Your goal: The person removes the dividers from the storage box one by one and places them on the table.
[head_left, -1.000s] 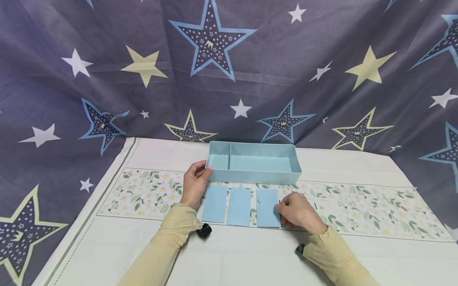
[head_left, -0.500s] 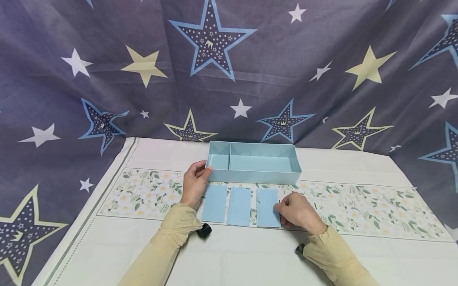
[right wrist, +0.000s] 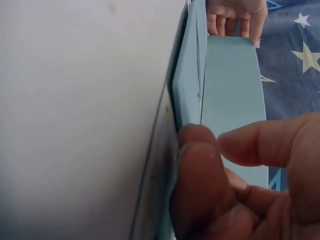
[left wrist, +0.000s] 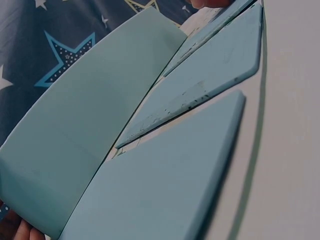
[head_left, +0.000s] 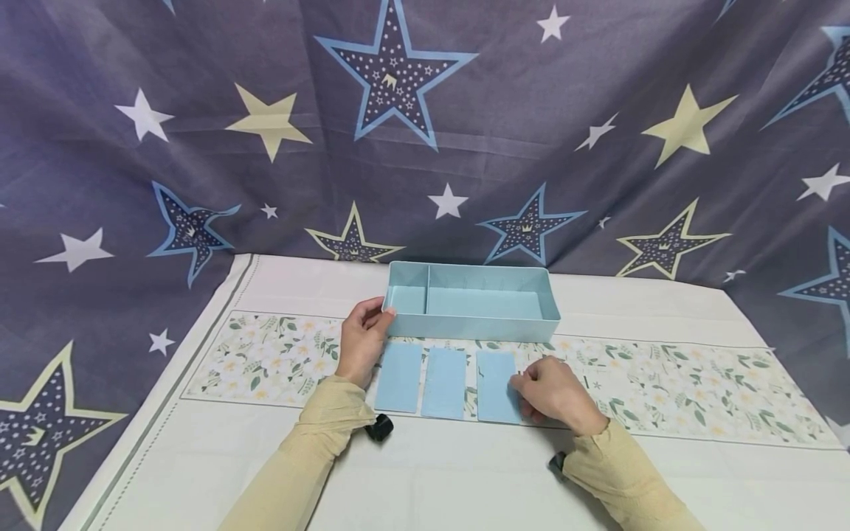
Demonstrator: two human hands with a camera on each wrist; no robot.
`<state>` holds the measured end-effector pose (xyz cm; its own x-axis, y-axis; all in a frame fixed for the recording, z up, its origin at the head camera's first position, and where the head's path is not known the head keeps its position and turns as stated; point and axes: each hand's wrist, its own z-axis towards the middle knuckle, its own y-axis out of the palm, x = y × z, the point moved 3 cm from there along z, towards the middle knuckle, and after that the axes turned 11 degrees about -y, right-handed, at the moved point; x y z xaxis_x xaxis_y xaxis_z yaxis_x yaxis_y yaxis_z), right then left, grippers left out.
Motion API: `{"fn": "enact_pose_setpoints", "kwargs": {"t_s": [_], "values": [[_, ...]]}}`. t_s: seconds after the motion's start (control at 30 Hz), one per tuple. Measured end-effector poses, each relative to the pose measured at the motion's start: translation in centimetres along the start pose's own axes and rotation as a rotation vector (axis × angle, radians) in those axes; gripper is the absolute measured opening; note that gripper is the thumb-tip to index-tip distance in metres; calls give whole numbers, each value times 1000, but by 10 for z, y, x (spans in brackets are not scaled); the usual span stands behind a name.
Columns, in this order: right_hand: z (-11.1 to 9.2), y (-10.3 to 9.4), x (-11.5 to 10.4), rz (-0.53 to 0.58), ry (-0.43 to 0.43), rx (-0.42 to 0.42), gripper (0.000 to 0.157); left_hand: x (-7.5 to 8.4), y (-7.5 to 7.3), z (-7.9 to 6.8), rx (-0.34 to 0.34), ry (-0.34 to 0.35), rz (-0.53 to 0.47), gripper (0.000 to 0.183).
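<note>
A light-blue two-compartment box (head_left: 471, 328) stands on the table. At its left end the left hand (head_left: 362, 341) holds the box, thumb at the front corner and fingers around the side. Three flat blue rectangular panels lie in a row before it: a left panel (head_left: 398, 377), a middle panel (head_left: 443, 383) and a right panel (head_left: 496, 387). With curled fingers, the right hand (head_left: 554, 392) pinches the right panel at its right edge. In the right wrist view the fingertips (right wrist: 197, 135) meet at that edge, partly hiding the panel.
The white tablecloth (head_left: 425, 479) carries a floral band (head_left: 684, 383) running left to right under the panels. Behind the box hangs a dark star-patterned curtain (head_left: 491, 155), which also closes in both sides.
</note>
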<state>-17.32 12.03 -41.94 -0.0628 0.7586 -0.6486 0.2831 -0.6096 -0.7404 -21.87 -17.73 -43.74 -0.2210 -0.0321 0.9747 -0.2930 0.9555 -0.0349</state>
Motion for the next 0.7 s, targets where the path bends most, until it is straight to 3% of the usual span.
{"fn": "enact_pose_setpoints", "kwargs": {"t_s": [0.7], "values": [[-1,-2,-4,58,-32,36,35,0,0,0,0,-10,3,38]]}}
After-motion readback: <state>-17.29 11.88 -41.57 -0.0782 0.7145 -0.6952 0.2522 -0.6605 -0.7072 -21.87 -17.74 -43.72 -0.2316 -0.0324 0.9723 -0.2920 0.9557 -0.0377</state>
